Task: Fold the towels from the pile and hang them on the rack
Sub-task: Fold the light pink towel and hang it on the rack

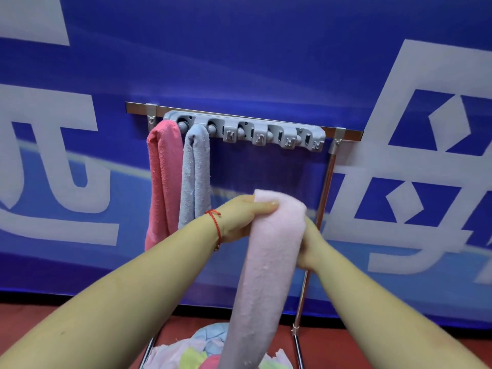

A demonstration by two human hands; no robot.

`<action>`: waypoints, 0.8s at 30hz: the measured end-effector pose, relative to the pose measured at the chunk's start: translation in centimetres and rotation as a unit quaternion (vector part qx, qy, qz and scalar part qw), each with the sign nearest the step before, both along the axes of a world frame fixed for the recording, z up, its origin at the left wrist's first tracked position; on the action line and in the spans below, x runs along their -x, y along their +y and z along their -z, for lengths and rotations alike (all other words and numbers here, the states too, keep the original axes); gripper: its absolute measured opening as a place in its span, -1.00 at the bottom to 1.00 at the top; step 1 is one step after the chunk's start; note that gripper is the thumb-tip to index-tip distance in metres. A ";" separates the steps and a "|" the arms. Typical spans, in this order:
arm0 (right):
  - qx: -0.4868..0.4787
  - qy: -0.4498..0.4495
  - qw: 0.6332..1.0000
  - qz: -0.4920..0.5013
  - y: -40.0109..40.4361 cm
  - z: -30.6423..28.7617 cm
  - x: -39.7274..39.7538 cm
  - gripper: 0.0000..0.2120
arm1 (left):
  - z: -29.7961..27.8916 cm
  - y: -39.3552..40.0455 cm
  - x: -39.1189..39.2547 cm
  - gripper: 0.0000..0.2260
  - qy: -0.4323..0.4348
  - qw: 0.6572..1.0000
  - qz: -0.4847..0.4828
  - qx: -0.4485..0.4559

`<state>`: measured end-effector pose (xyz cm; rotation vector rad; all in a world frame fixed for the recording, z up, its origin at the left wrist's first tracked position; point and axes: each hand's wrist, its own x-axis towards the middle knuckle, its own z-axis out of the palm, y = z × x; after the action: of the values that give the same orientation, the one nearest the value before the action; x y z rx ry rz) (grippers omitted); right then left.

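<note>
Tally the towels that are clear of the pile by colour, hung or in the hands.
Coral pink towel, hung on the rack: 1
Grey towel, hung: 1
Pale pink towel, held in both hands: 1
Total: 3

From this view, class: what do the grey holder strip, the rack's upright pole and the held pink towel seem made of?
Grey holder strip: likely moulded plastic, matt, with rounded clips.
Upright pole: probably polished metal; it shines.
Pink towel: soft terry-like cloth, fuzzy and drooping.
</note>
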<state>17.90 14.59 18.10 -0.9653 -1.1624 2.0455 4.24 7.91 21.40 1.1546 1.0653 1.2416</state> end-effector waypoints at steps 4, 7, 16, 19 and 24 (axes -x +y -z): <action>0.047 0.068 0.994 -0.076 -1.8 2.6 0.4 -0.52 | -0.9 0.5 0.4 -0.85 0.001 0.998 -0.057 0.008; 0.080 0.083 0.986 -0.121 -2.2 3.3 -0.4 -0.28 | -0.9 0.4 1.1 -0.89 0.009 0.996 -0.089 0.019; 0.007 -0.009 0.983 -0.182 -3.0 3.7 -1.0 -0.63 | 1.4 0.5 3.2 -0.80 -0.021 0.978 -0.186 0.090; -0.004 -0.001 0.986 -0.165 -3.3 3.9 -0.4 -0.66 | 1.9 0.3 3.2 -0.86 -0.047 0.973 -0.193 0.121; 0.003 -0.001 0.995 -0.104 -3.5 3.5 0.8 -0.69 | 3.7 -0.6 3.3 -0.56 -0.115 0.970 -0.147 0.155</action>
<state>17.13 11.12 14.59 -0.8793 -1.3062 2.2120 0.97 7.34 17.67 0.6127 1.2298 1.3428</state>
